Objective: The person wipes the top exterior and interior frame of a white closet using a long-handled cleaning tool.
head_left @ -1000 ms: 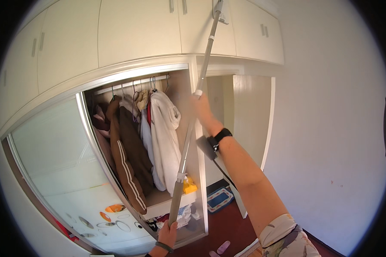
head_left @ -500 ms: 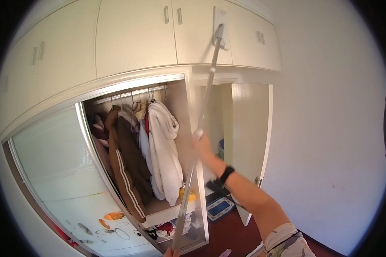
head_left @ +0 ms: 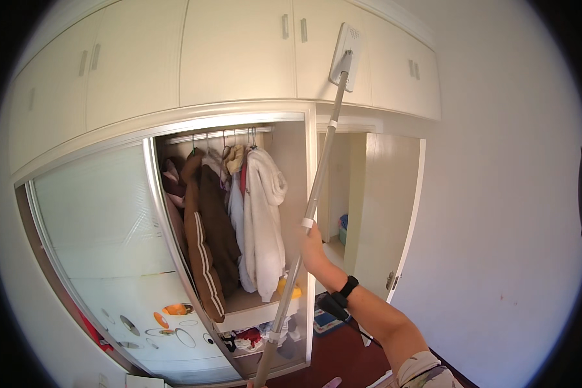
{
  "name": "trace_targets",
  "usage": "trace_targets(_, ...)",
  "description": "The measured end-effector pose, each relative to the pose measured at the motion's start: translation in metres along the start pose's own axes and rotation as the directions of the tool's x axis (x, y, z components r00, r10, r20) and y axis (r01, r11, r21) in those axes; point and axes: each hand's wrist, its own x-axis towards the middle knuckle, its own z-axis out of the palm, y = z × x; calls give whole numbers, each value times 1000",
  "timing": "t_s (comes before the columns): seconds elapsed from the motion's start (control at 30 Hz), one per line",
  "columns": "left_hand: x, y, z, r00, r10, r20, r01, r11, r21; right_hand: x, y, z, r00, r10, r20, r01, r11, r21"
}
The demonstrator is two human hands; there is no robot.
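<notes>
Right grip [head_left: 312, 244] clamped on mop pole [head_left: 317, 187] | left grip unclear at frame bottom | white mop head [head_left: 344, 56] on upper cabinet door [head_left: 317, 52]

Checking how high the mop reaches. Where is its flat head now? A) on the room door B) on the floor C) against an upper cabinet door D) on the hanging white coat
C: the mop head lies flat against an upper cabinet door, above the open wardrobe, with the right hand gripping the pole.

No packages, labels, signs — or screens.
</notes>
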Motion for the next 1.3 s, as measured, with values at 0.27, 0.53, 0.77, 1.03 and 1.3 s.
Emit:
trace_targets(0.27, -22, 0, -34, 999, 22, -47, -24, 999, -39, -24, -50, 57, 995, -77, 61, 76, 997, 27)
trace_targets(0.53, -19, -61, -36, 936, 83, -341, -45, 992, 119, -9, -53, 151, 968, -67, 242, 18, 980, 199)
trace_targets(0.77, -1, -104, -72, 970, -124, -211, 129, 992, 10, -15, -36, 196, 972, -77, 220, 63, 996, 70)
trace_targets(1.03, -103, -251, -28, 968, -252, 3, 237, 905, -353, -124, 50, 191, 958, 76, 278, -93, 994, 49)
trace_targets(1.3, 12, -156, -80, 807, 589, 33, -416, 528, 741, 7, 15, 200, 971, -86, 224, 111, 989, -101)
